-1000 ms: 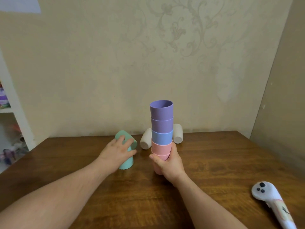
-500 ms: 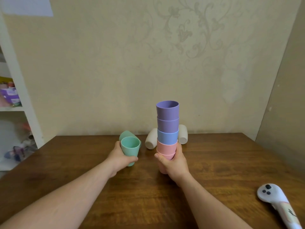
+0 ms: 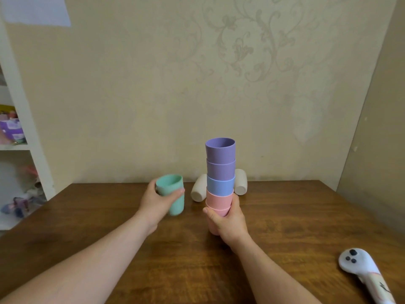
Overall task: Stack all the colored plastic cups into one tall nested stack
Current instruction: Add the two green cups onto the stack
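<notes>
A nested stack of cups [image 3: 220, 172] stands upright on the brown table [image 3: 295, 216]: two purple on top, then a blue one, then pink ones at the bottom. My right hand [image 3: 228, 220] is wrapped around the pink base of the stack. To its left, my left hand [image 3: 156, 201] grips a mint green cup [image 3: 172, 195], held upright with its mouth up, just above the table. Two cream cups lie on their sides behind the stack, one cream cup [image 3: 198, 190] to the left and the other cream cup [image 3: 240, 184] to the right.
A white handheld controller [image 3: 361, 270] with dark buttons lies at the table's front right. A patterned wall stands right behind the table. A white shelf unit [image 3: 24, 132] with toys is off the table's left side.
My left hand picked the mint cup up off its side, turned it upright and lifted it. My right hand kept hold of the stack. The camera view shifted slightly.
</notes>
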